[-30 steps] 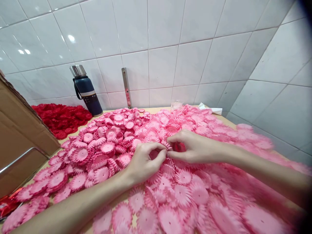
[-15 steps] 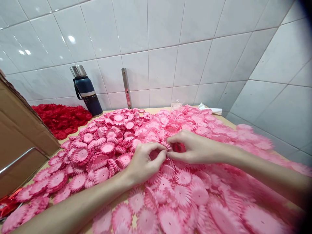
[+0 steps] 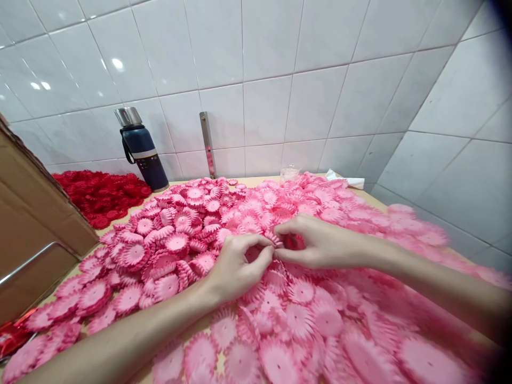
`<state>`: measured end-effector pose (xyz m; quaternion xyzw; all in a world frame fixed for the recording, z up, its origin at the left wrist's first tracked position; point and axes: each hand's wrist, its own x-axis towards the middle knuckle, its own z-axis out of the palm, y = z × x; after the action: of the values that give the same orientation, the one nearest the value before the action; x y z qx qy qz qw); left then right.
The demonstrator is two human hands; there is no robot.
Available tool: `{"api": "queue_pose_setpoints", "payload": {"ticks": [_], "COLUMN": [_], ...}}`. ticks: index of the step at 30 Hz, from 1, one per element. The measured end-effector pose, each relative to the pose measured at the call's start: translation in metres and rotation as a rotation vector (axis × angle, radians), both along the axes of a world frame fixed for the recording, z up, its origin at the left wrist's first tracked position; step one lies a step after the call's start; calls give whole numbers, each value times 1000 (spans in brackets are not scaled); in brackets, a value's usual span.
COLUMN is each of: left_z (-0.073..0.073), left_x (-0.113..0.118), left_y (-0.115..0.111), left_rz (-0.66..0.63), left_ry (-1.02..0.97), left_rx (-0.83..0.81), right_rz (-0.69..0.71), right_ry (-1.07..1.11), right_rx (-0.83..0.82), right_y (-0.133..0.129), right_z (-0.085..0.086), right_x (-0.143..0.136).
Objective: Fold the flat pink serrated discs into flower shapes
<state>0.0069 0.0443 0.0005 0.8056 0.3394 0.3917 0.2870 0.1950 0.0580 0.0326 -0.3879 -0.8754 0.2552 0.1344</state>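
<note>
In the head view, my left hand (image 3: 242, 266) and my right hand (image 3: 310, 242) meet over a heap of pink scalloped flower petal discs (image 3: 176, 242). Thumb and forefinger of each hand are pinched together, the fingertips almost touching. A pink petal disc (image 3: 274, 238) with a ruffled edge shows between the fingertips, mostly covered by them. Each disc in the heap is round and frilled, and several show a small hole in the middle. Larger, paler discs (image 3: 280, 360) lie below my hands.
A dark blue flask (image 3: 146, 154) stands by the tiled wall (image 3: 268, 114), beside a pile of red petal discs (image 3: 102, 194). At the left is a cardboard box (image 3: 36, 229). A clear cup (image 3: 289, 173) and white paper (image 3: 352, 182) lie at the back. A metal strip (image 3: 207, 144) leans on the wall.
</note>
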Motion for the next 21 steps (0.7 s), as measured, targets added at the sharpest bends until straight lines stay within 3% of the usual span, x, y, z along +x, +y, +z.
{"api": "queue_pose_setpoints", "payload": {"ticks": [13, 21], "left_z": [0, 0], "left_x": [0, 0], "left_y": [0, 2], "left_rz": [-12, 9], "left_ry": [-20, -78], "left_rx": [-24, -70], "right_rz": [0, -11], "right_ry": [-17, 7], "right_rx": [15, 106], "right_y": [2, 3], "right_z": [-2, 3], "right_x": [3, 6]}}
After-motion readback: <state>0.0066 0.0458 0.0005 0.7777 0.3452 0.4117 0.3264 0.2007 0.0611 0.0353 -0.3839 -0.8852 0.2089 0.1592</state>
